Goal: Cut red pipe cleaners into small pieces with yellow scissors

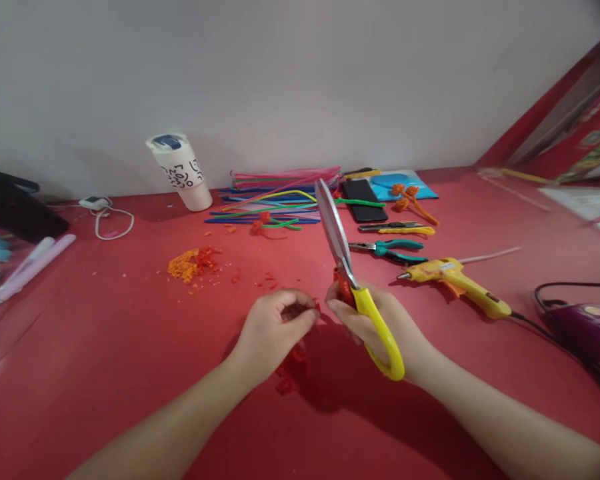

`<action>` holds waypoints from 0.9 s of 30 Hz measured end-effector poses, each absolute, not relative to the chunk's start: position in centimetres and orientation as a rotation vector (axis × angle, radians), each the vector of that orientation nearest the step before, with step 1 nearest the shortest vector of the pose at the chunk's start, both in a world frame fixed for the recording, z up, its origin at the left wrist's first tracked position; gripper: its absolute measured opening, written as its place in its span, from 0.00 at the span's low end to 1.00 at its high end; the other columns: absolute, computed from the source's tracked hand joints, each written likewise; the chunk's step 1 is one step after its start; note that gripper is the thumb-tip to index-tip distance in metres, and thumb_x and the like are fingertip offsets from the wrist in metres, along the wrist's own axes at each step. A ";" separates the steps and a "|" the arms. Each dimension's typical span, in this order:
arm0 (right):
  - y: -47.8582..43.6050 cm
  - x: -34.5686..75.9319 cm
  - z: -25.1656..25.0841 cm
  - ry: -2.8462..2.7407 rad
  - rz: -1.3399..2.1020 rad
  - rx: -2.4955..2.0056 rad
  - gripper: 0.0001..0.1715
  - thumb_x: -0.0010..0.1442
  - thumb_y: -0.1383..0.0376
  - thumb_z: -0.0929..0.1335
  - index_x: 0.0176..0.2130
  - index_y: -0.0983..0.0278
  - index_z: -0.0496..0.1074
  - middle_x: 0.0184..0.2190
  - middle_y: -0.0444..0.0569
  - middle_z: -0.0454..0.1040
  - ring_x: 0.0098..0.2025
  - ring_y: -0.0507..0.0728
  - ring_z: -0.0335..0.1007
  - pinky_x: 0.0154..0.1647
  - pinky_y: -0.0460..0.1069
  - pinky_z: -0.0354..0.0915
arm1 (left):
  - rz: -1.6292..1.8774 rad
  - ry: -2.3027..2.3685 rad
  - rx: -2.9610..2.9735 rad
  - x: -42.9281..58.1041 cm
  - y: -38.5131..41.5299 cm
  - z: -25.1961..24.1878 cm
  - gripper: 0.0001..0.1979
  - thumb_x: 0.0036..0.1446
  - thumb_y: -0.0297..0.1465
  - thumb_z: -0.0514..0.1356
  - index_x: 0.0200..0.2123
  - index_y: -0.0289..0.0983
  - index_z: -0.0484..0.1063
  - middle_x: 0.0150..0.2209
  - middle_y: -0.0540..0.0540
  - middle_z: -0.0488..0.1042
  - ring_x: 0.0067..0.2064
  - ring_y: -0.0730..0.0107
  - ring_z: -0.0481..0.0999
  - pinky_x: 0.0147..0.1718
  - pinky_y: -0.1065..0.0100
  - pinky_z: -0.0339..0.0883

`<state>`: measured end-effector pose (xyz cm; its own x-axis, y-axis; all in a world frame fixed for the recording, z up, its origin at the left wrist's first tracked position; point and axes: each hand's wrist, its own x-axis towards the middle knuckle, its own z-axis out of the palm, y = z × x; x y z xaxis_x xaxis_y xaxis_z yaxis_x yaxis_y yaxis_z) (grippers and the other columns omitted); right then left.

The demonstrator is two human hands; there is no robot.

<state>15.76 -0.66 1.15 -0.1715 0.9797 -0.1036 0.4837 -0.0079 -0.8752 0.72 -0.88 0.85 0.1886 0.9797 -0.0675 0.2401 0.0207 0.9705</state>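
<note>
My left hand [280,327] is closed in a pinch, with a small red fuzzy piece [317,305] at its fingertips. My right hand [375,320] grips a pair of scissors [334,223] with yellow handles, the blades pointing up and away. Something red [345,288] shows between the right fingers and the blades; I cannot tell whether it is a separate piece. Below my left hand, several red pieces [290,373] lie on the red table [130,367], partly in shadow. Orange clippings [183,266] and red clippings [208,260] form a small pile further left.
Pipe cleaners [275,193] lie along the wall, near a white tumbler [183,172]. At right are a phone [365,201], orange fuzzy stems [409,197], green-handled pliers [393,250], a yellow glue gun [455,283] and a purple corded device [585,333]. A pink wand-shaped tool [35,267] lies left.
</note>
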 end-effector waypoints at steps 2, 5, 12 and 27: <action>-0.7 15.9 0.9 -1.709 1.123 -1.487 0.08 0.49 0.60 0.61 0.25 0.63 0.59 0.16 0.36 0.53 0.18 0.46 0.49 0.18 0.43 0.50 | 0.876 1.250 1.530 0.9 -1.1 0.7 0.03 0.44 0.27 0.56 0.23 0.36 0.69 0.22 0.50 0.70 0.25 0.74 0.67 0.25 0.73 0.61; -0.6 16.3 0.4 -1.750 1.167 -1.444 0.08 0.48 0.61 0.62 0.24 0.63 0.59 0.17 0.37 0.53 0.19 0.46 0.49 0.18 0.42 0.49 | 0.871 1.246 1.598 1.0 -1.2 0.4 0.04 0.45 0.28 0.55 0.24 0.36 0.70 0.22 0.50 0.70 0.25 0.73 0.67 0.26 0.72 0.61; -0.7 16.1 0.8 -1.699 1.270 -1.427 0.03 0.47 0.67 0.61 0.23 0.63 0.58 0.16 0.35 0.54 0.16 0.44 0.49 0.16 0.41 0.50 | 0.790 1.132 1.323 0.8 -0.9 0.4 0.04 0.46 0.29 0.55 0.24 0.35 0.69 0.21 0.50 0.69 0.25 0.74 0.67 0.26 0.73 0.60; 0.1 17.5 0.8 -1.679 1.038 -1.504 0.04 0.48 0.65 0.60 0.24 0.63 0.60 0.13 0.36 0.55 0.15 0.46 0.51 0.18 0.43 0.52 | 0.763 1.200 1.356 -0.5 0.1 0.7 0.05 0.45 0.29 0.54 0.20 0.35 0.66 0.18 0.51 0.66 0.20 0.76 0.63 0.21 0.74 0.56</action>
